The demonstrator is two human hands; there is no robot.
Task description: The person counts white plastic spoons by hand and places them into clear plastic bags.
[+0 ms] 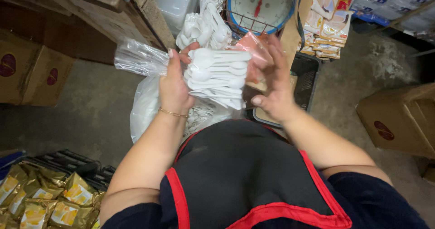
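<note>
Head view, looking down over a black apron with red trim.

Stack of white plastic spoons held between both hands at chest height, above an open white bag of more spoons. Long axes roughly horizontal across the view, bowls mostly toward the left hand, handles pointing right.

Left hand: fingers curled round the bowl end of the stack, closed firmly; also pinching a clear bag that trailed off to the left. Thin bracelet at the wrist.

Right hand: palm flat against the handle ends, fingers spread and only loosely bent, pressing rather than gripping; motion-blurred, so exact contact hard to judge. Something pinkish behind its fingers, not identified.

Left hand nearer the clear bag's mouth; stack just right of it, touching the hand, handles pointing away from the bag.

Surroundings: dial scale ahead, another bundle of spoons beside it, snack packets at upper right, cardboard boxes on either side, gold pouches at lower left, concrete floor.
</note>
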